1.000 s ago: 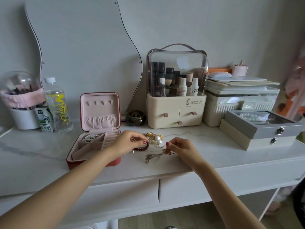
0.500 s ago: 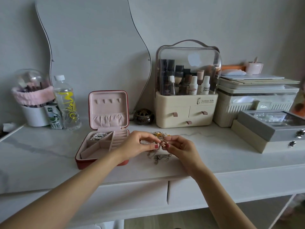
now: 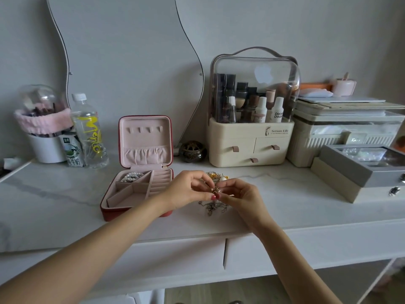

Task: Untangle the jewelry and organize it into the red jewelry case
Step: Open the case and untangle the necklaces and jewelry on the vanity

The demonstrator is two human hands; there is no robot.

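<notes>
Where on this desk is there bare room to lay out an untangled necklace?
Bare marble lies left of the red jewelry case, toward the water bottle, and right of the hands, before the grey box. It is crowded between the hands, at the jewelry tangle.

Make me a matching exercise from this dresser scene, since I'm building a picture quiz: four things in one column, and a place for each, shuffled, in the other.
Things:
1. pearls
2. bottle
3. gold piece
4. incense pot

Places:
A. pinched between the fingers of both hands
B. in the back-left compartment of the red case
C. between the red case and the cream organizer
D. left of the red case, beside a milk carton

Pairs: 1-B, 2-D, 3-A, 4-C
</notes>
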